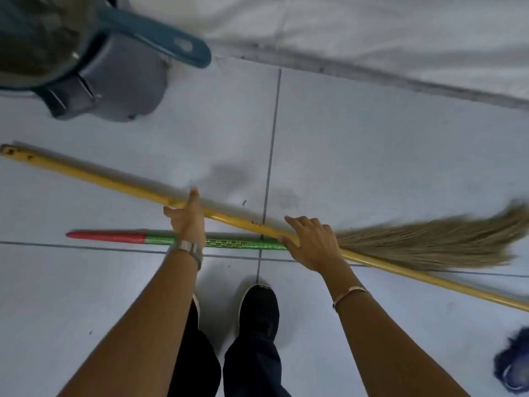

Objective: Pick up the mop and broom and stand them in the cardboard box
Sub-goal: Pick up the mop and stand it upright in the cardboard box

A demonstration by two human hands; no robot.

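The mop's yellow handle [94,174] lies slanted across the tiled floor, from the far left down to the right edge. Its blue head [515,365] shows at the lower right corner. The broom, with a red and green handle [160,239] and straw bristles [429,245], lies just in front of it and crosses under it. My left hand [187,219] reaches over the broom handle, fingers straight, tips on the yellow handle. My right hand [312,242] curves over the spot where both handles cross, thumb on the near side. No cardboard box is in view.
A grey bucket [126,84] with a teal dipper [160,35] resting across it stands at the upper left. A white wall base [372,38] runs along the top. My dark shoe [259,310] and trouser legs are below the hands.
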